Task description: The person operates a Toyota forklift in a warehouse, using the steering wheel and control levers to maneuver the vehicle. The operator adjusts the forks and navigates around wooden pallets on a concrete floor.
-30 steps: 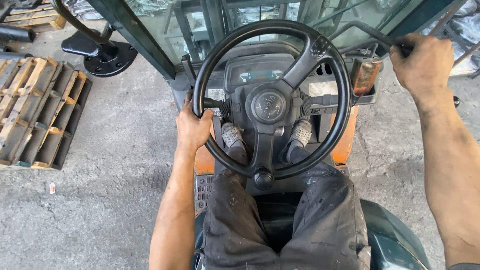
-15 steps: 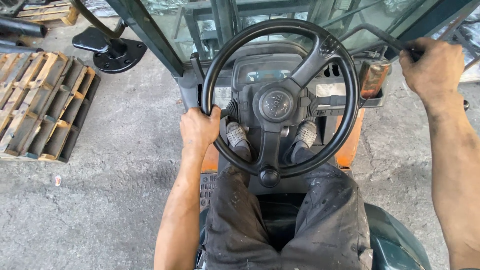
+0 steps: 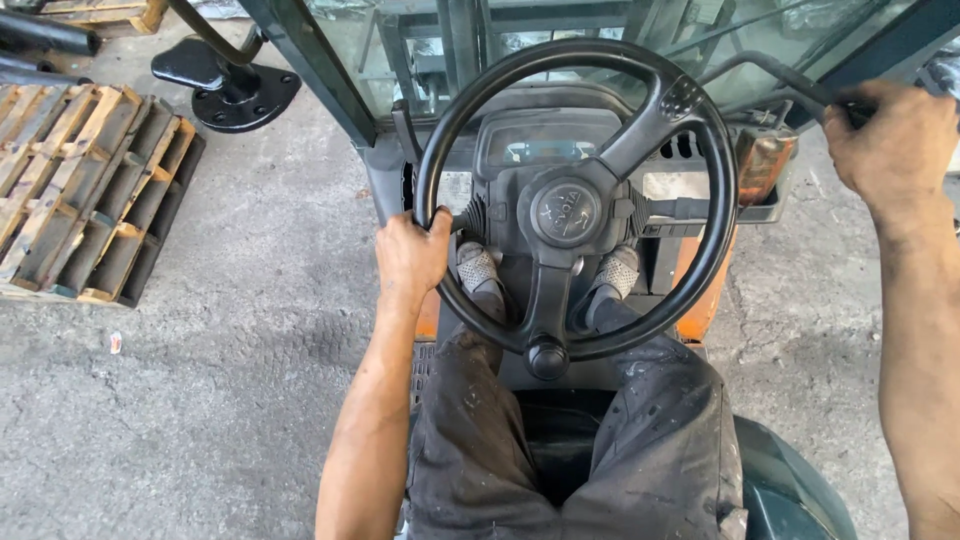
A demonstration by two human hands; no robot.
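Black moulded plastic: steering wheel (image 3: 575,200) of a forklift, three spokes, with a round spinner knob (image 3: 547,357) on the lower rim, nearest the driver's lap.

Left hand (image 3: 412,252): closed around the wheel's left rim at mid-height, fingers curled over it, thumb on the near side. Compared with the frames half a second and a second ago, the grip sits at the same spot on the rim, and the spokes and knob keep the same orientation, so the wheel is not being turned; what shifts is mainly the camera's framing, drifting rightward.

Right hand (image 3: 890,135): raised to the upper right, fingers wrapped and pressed together around a dark bar or grab handle (image 3: 775,75) of the cab frame. This hold is also unchanged. Whether the bar is a lever or a fixed rail is hard to tell from here.

Dashboard (image 3: 545,150): small instrument panel behind the wheel, amber reflector (image 3: 765,160) to its right.

Legs: grey stained trousers (image 3: 565,450), two shoes (image 3: 478,270) on the pedal area beneath the column.

Ground: rough grey concrete floor (image 3: 200,400). Wooden pallets (image 3: 85,190) lie to the left, well apart from the truck; a black round-based metal stand (image 3: 230,85) is beyond them.

Judgement: both holds steady, the truck appears held on a straight course or stationary.
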